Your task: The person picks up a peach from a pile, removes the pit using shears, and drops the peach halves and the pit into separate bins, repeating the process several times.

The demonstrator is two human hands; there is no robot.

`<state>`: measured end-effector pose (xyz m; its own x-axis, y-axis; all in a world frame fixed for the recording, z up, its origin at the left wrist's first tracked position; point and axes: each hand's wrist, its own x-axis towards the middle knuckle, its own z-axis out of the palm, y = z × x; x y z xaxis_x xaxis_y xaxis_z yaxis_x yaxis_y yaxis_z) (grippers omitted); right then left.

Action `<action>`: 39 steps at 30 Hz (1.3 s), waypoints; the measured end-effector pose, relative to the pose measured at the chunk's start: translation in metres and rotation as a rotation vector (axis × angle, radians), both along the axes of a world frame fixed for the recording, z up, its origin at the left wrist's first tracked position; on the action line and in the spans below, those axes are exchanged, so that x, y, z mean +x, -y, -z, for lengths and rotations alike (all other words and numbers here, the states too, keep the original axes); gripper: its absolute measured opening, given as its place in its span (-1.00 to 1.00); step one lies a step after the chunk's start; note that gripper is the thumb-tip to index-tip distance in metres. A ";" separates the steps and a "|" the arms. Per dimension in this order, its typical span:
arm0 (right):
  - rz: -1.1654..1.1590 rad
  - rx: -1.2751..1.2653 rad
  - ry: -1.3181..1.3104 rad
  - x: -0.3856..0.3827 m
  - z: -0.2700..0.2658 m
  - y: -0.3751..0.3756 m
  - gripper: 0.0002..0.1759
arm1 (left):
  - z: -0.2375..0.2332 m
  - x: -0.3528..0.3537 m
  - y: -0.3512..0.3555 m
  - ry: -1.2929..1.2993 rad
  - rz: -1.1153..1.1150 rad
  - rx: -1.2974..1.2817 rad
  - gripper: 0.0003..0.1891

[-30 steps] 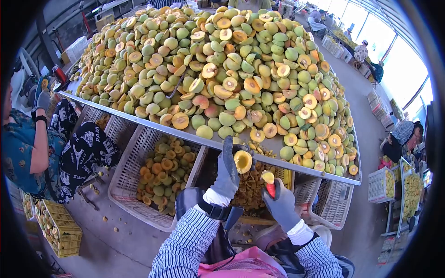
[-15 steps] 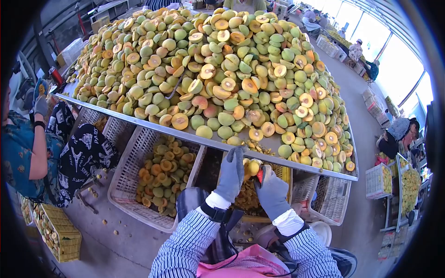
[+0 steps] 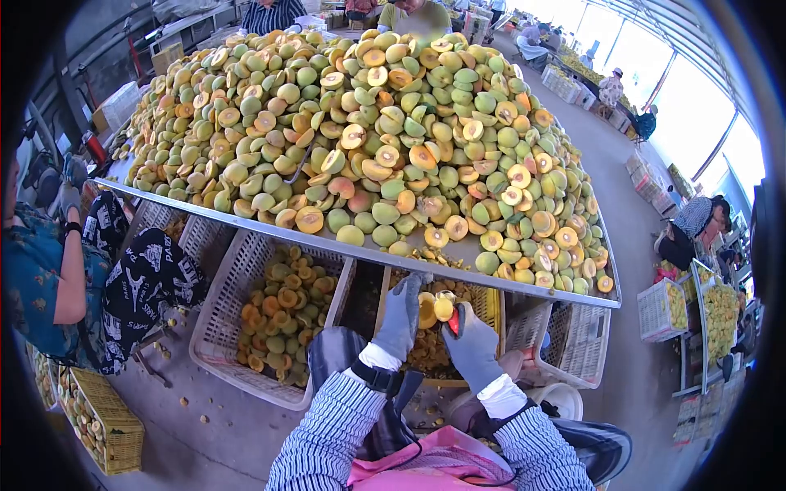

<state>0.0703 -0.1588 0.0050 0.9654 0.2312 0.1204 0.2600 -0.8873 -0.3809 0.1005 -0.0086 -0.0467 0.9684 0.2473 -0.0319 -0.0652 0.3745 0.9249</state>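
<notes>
My left hand (image 3: 401, 315), in a grey glove, holds an opened yellow-orange fruit (image 3: 427, 310) just below the metal table edge. My right hand (image 3: 471, 337), also gloved, is closed around a small tool with a red handle (image 3: 453, 320). A pale yellow cut piece (image 3: 444, 306) shows at the tool's end, beside the fruit. Beneath both hands stands a yellow crate (image 3: 489, 309) with orange-brown scraps in it. Behind them, a large heap of whole and halved fruit (image 3: 368, 155) covers the table.
A white crate (image 3: 214, 327) of fruit halves stands left of my knees. More crates (image 3: 573, 344) are at the right under the metal table edge (image 3: 360, 247). A co-worker (image 3: 61, 278) sits close at the left; other people sit across the table and along the right.
The fruit between my hands has come apart, showing the orange inside and a pale piece at the tool. Both hands sit slightly lower, and the view has shifted a little.
</notes>
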 end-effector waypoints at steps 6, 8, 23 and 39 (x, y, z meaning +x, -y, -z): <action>0.062 -0.166 -0.020 0.001 0.010 -0.005 -0.53 | -0.004 -0.009 0.001 -0.039 0.036 -0.100 -0.68; 0.093 -0.156 -0.128 0.003 0.006 -0.007 -0.53 | -0.006 -0.009 0.003 -0.038 0.023 -0.154 -0.68; 0.282 0.131 -0.157 0.034 0.027 0.066 -0.50 | -0.094 -0.034 -0.091 0.143 -0.753 0.416 -0.54; -0.121 0.561 -0.107 0.170 -0.020 -0.029 -0.48 | -0.073 0.028 -0.049 -0.168 -0.092 -0.256 -0.55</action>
<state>0.2402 -0.1298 0.0247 0.9498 0.2694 0.1594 0.2809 -0.5090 -0.8137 0.1284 0.0402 0.0258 0.9182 0.2968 -0.2623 0.0362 0.5965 0.8018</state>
